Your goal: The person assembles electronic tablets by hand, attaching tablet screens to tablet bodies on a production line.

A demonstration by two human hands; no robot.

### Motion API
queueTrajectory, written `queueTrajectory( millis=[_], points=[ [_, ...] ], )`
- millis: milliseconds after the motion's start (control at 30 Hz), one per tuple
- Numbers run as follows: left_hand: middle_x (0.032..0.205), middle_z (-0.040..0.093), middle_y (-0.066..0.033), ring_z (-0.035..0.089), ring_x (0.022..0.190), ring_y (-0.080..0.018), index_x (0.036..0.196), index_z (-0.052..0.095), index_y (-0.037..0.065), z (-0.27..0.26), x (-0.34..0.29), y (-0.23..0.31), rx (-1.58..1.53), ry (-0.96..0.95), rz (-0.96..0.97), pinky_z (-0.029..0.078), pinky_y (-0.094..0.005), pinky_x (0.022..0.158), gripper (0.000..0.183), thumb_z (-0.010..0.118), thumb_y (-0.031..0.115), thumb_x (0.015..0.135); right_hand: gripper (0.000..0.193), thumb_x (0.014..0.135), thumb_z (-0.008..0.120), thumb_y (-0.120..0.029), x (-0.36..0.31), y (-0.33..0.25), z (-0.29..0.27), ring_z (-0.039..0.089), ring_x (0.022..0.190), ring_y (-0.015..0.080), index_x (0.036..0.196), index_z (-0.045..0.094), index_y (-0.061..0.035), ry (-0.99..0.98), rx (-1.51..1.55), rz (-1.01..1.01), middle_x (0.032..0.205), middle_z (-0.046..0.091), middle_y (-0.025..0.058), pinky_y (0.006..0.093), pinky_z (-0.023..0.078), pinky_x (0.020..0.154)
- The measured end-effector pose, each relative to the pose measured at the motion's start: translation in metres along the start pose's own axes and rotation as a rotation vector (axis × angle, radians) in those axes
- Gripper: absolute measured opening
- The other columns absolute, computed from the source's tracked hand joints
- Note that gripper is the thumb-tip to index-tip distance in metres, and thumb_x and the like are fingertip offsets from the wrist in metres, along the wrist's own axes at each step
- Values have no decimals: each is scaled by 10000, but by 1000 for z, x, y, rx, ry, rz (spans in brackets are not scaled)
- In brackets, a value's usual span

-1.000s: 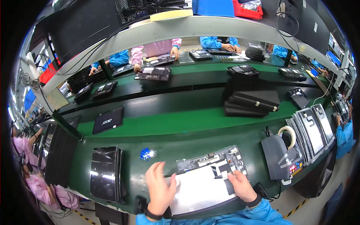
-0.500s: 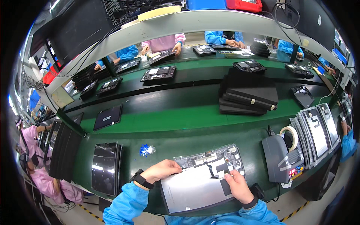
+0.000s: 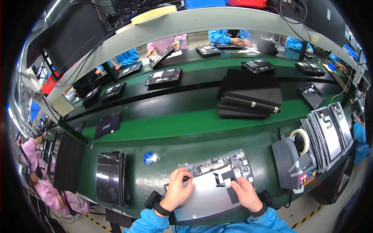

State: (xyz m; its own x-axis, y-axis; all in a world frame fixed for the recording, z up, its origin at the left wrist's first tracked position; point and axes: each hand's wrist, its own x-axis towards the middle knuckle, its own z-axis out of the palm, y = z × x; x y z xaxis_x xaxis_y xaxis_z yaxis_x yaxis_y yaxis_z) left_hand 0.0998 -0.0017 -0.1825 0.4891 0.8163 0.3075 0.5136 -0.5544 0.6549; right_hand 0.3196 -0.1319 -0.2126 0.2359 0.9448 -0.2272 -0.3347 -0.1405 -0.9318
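A silver display panel (image 3: 206,200) lies face down in front of me, its upper part over an open laptop base (image 3: 243,163) with bare circuit boards. A black film and black strips sit near the panel's upper right. My left hand (image 3: 178,190) is at the panel's upper left edge, thumb and fingers curled together; what they pinch, if anything, is hidden. My right hand (image 3: 248,195) grips the panel's right side, its thumb on top by the black film. Its other fingers are partly hidden.
On the left stands a stack of glossy black panels (image 3: 110,178), with blue and white scraps (image 3: 150,158) nearby. A grey tape dispenser (image 3: 287,165) and upright wrapped panels (image 3: 326,134) stand right. Black laptop lids (image 3: 250,95) are stacked beyond; co-workers sit across the line.
My left forearm has swung rightward and nearer, and the left hand has turned more upright at the panel's edge. My right hand stays. Across the line, a pink-sleeved person has tilted a laptop part steeper.
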Motion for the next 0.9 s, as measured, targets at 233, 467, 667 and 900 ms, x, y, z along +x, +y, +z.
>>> queueTrajectory(
  millis=[233, 467, 667, 900],
  points=[
    [1071, 582, -143, 521, 1034, -325, 849, 584, 26, 15, -10, 8, -6, 168, -27, 417, -401, 894, 147, 686, 69, 753, 146, 946, 513, -128, -2, -9, 5, 554, 699, 57, 971, 503, 16, 33, -52, 2, 811, 616, 49, 209, 455, 606],
    [938, 579, -124, 503, 969, -323, 760, 603, 49, -49, 28, -68, 222, 473, -159, 401, -401, 849, 91, 687, 82, 753, 150, 948, 510, -129, -5, -15, 8, 550, 684, 53, 970, 504, 19, 56, -146, -41, 798, 614, 48, 206, 453, 599],
    [1051, 491, -141, 439, 1040, -343, 807, 608, 81, -52, 36, -138, 454, 414, -285, 369, -445, 870, 195, 749, 163, 700, 158, 946, 514, -130, -1, -8, 8, 552, 681, 56, 964, 501, 26, 52, -90, 12, 797, 615, 55, 211, 455, 600],
    [857, 591, -114, 567, 823, -246, 876, 622, 20, -83, 15, -117, 201, 546, -333, 450, -366, 741, 129, 679, 62, 769, 198, 953, 502, -173, -5, -19, 10, 550, 765, 68, 994, 535, 19, 87, -58, 89, 848, 612, 40, 220, 449, 669]
  ],
)
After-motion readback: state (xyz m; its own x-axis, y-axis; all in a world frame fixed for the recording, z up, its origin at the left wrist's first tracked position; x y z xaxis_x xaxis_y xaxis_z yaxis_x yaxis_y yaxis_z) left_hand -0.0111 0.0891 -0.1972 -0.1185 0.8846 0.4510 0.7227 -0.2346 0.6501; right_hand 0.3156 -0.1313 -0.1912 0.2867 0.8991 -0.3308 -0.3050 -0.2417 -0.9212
